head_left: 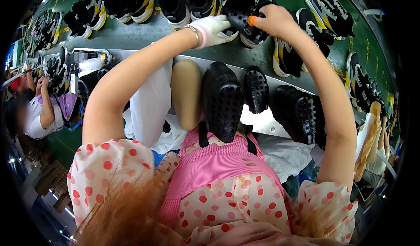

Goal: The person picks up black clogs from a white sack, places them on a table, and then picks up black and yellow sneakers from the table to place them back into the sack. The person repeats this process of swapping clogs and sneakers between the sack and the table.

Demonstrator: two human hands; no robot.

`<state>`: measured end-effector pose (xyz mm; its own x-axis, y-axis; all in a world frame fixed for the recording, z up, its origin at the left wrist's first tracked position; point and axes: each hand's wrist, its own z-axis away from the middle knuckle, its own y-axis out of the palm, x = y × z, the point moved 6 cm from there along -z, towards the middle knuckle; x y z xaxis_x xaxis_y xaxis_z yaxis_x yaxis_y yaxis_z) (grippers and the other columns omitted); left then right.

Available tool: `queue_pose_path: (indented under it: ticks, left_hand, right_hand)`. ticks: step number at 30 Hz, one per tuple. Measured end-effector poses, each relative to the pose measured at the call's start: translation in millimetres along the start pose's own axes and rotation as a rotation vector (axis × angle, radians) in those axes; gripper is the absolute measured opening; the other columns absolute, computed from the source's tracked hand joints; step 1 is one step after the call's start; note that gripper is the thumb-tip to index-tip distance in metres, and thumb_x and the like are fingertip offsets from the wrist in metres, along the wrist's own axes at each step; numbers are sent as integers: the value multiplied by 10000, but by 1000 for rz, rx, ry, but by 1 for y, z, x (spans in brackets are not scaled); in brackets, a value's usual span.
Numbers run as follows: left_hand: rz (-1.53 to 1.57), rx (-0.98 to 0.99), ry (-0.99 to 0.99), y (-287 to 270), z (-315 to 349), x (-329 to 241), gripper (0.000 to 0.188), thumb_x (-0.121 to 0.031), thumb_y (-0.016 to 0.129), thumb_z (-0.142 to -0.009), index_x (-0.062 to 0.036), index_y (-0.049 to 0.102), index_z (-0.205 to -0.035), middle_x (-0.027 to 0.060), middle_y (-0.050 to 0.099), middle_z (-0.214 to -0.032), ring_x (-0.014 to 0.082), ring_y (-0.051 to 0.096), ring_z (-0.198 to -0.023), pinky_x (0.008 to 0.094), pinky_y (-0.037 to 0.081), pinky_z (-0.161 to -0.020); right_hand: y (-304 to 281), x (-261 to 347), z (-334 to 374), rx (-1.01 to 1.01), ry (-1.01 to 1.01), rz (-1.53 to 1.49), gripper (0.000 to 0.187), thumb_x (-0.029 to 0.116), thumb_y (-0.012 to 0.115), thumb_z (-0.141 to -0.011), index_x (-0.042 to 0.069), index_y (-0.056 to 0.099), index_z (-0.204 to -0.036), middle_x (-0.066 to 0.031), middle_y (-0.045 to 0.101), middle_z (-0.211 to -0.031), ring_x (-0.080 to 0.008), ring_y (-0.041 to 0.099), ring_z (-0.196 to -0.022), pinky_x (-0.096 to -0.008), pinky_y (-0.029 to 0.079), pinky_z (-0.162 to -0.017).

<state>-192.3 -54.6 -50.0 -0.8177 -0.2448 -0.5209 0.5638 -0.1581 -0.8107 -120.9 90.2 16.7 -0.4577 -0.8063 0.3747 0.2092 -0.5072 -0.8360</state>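
Note:
On the green conveyor, my left hand (212,30), in a white glove with a bracelet at the wrist, has its fingers curled against the heel of a black sneaker (228,37) with a white and yellow sole. A black shoe form (238,19) with dotted dimples sits at that shoe's opening. My right hand (276,22) is bare apart from an orange finger cot. Its thumb presses the form, while its other fingers curl over the neighbouring shoe and are partly hidden. Closer to me, a big black dimpled form (222,99) stands beside a smaller dimpled form (256,88).
A beige form (186,95) and white plastic sheeting (151,104) lie left of the dimpled forms. More black forms (295,112) stand to the right. Sneaker pairs (131,3) line the conveyor (118,36). Another person (43,110) works at far left.

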Motion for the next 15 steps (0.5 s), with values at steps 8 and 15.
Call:
queue_pose_path:
  ticks: [8, 15]
  left_hand:
    - [-163, -61, -157, 6, -39, -14, 273, -318, 548, -901, -93, 646, -1021, 153, 665, -1016, 340, 658, -911, 425, 532, -763]
    - [-30, 398, -24, 52, -86, -3, 381, -311, 624, -810, -93, 679, -1117, 129, 665, -1152, 293, 648, -1032, 401, 516, -857]
  right_hand:
    - [20, 25, -64, -185, -20, 385, 252, 222, 615, -757, 50, 730, -901, -164, 704, -925, -331, 680, -913, -430, 549, -788]
    - [60, -9, -110, 122, 282, 122, 294, 126, 573, -769, -61, 671, -974, -306, 635, -1044, -398, 636, -1014, -467, 500, -872]
